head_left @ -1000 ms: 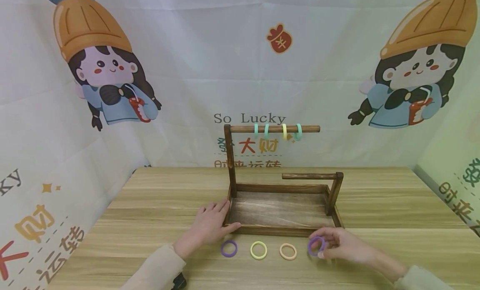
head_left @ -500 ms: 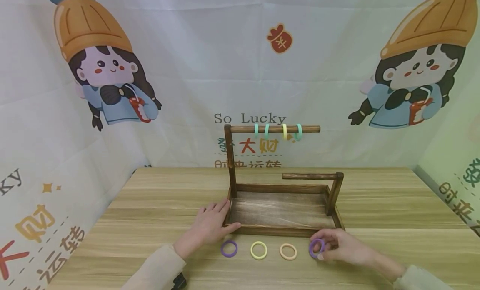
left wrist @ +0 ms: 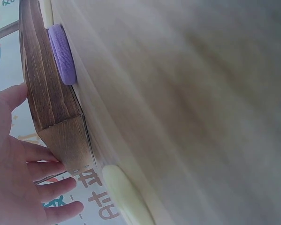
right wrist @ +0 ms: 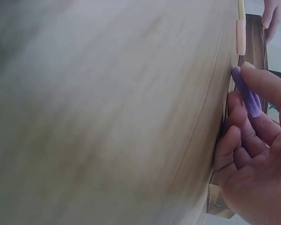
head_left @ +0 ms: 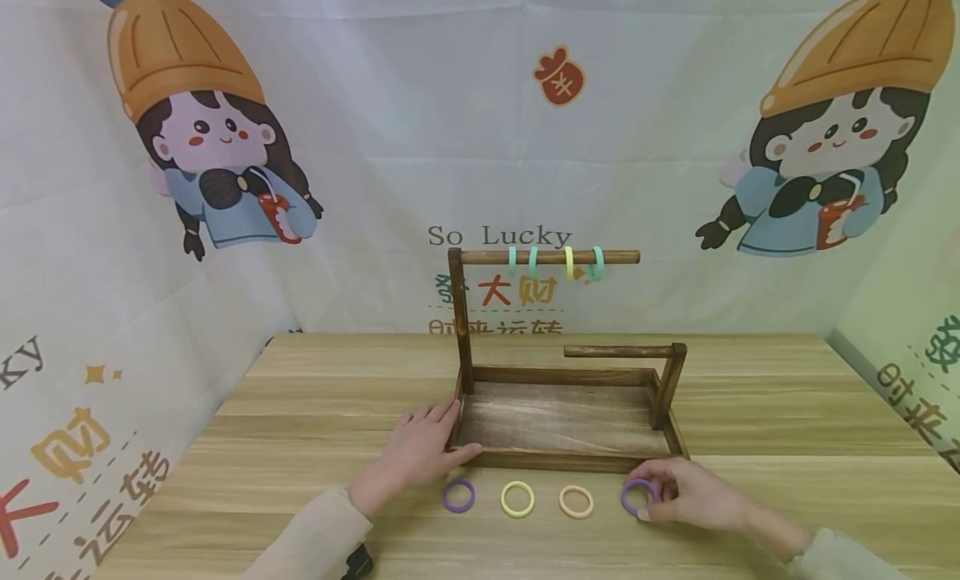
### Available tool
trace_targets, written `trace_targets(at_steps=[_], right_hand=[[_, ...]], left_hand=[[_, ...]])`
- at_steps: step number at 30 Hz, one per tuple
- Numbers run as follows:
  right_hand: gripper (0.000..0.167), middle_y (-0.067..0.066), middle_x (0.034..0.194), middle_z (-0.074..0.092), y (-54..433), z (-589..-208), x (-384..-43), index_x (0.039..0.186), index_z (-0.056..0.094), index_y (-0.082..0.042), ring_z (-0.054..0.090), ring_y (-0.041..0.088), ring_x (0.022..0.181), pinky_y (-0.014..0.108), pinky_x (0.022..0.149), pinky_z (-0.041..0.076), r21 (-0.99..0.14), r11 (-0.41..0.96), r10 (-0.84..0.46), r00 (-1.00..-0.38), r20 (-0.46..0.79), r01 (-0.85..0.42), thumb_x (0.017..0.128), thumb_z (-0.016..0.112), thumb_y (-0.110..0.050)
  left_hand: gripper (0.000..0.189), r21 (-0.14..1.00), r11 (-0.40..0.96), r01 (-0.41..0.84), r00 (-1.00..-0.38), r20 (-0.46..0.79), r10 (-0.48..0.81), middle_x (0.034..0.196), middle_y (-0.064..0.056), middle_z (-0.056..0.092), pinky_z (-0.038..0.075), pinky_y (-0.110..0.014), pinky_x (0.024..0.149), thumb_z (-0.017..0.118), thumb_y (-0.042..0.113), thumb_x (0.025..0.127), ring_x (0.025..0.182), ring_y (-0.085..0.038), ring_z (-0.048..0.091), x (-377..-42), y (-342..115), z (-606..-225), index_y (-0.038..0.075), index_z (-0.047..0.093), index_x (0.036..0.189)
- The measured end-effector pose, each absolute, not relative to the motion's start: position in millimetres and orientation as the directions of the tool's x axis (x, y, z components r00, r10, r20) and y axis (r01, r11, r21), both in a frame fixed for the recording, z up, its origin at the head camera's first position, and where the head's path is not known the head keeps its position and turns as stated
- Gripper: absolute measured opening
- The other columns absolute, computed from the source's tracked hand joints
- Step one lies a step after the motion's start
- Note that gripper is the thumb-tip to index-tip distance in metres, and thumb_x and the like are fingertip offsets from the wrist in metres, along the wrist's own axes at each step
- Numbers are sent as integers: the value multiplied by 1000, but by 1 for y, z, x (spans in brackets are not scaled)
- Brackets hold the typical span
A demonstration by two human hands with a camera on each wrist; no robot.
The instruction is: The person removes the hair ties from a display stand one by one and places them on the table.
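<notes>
- Printed cloth backdrop (head_left: 360, 297): pale, with two orange-hatted cartoon figures and "So Lucky" lettering, hung behind and beside the table.
- Wood-grain table (head_left: 315, 380): light-coloured, bearing the stand and the loose rings.
- Dark wooden tray stand (head_left: 555, 461): a shallow walled tray with a tall left post (head_left: 460, 322) carrying an upper bar (head_left: 551, 257), and a shorter right post (head_left: 669, 388) carrying a lower bar (head_left: 617, 352).
- Left hand (head_left: 422, 447): fingers extended and apart along the tray's left wall, thumb on its front wall near the corner.
- Right hand (head_left: 686, 492): pinching a purple ring between thumb and fingers, just in front of the tray's right corner.
- Black object (head_left: 358, 562): beside the left sleeve (head_left: 315, 538), too cut off to name.
- Held purple ring (right wrist: 246, 89): tilted; whether it touches the table I cannot tell.
- Three rings lying flat in a row before the tray, apart from each other: second purple ring (left wrist: 63, 55) on the left, yellow ring (head_left: 503, 500) in the middle, peach ring (right wrist: 241, 37) nearest the held one.
- Four rings hanging around the upper bar, left to right: teal ring (head_left: 512, 261), another teal ring (head_left: 533, 261), pale yellow ring (head_left: 569, 262), last teal ring (head_left: 598, 263).
</notes>
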State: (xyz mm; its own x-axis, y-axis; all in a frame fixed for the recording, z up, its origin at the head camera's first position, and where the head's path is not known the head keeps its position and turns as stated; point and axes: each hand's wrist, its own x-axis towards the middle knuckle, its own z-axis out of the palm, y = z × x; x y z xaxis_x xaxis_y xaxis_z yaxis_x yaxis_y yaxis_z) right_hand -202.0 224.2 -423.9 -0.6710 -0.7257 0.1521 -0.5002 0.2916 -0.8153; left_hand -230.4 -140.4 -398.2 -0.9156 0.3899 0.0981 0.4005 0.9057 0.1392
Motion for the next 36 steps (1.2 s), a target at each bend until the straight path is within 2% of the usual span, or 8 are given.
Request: trace_targets(at_steps=[3, 8, 14, 20, 27, 36], right_hand=[[32, -10, 73, 50, 223, -423, -201, 105, 57, 2, 46, 0, 58, 21, 46, 43, -767, 336, -714, -679, 172, -547, 78, 66, -14], [37, -12, 72, 48, 222, -421, -198, 105, 57, 4, 43, -2, 57, 19, 45, 42, -693, 371, -728, -657, 195, -618, 79, 67, -19], [43, -15, 74, 48, 220, -419, -195, 105, 57, 3, 42, -3, 60, 16, 49, 40, -495, 459, -735, -628, 254, -738, 77, 68, -28], [47, -16, 74, 46, 219, -418, -191, 104, 59, -1, 40, -2, 63, 15, 50, 38, -375, 555, -700, -660, 273, -743, 73, 69, -35], [40, -16, 74, 47, 222, -413, -191, 104, 59, -3, 41, -2, 61, 16, 48, 38, -416, 535, -674, -668, 315, -735, 75, 69, -29], [31, 1, 86, 57, 225, -391, -208, 106, 59, -4, 45, 1, 57, 20, 47, 42, -544, 413, -609, -666, 431, -730, 78, 68, -14]], left_hand=[[79, 136, 906, 400, -916, 97, 390, 136, -16, 33, 28, -52, 94, 43, 59, 83, 119, -36, 33, -230, -140, -398, -2, 36, 132], [78, 145, 903, 404, -914, 96, 393, 136, -17, 33, 27, -52, 94, 44, 58, 83, 120, -36, 32, -230, -141, -396, -3, 36, 132], [80, 155, 896, 417, -908, 107, 404, 135, -18, 34, 24, -54, 95, 43, 59, 83, 120, -38, 30, -229, -141, -396, -4, 36, 131], [78, 145, 900, 411, -911, 95, 401, 136, -17, 33, 24, -53, 96, 44, 57, 83, 122, -36, 30, -231, -141, -397, -3, 36, 132], [79, 142, 900, 412, -911, 94, 402, 136, -17, 33, 24, -53, 96, 43, 58, 83, 122, -36, 29, -231, -141, -398, -3, 36, 132], [78, 142, 899, 415, -909, 108, 402, 135, -17, 34, 25, -53, 95, 45, 57, 83, 121, -36, 30, -231, -142, -399, -3, 37, 131]])
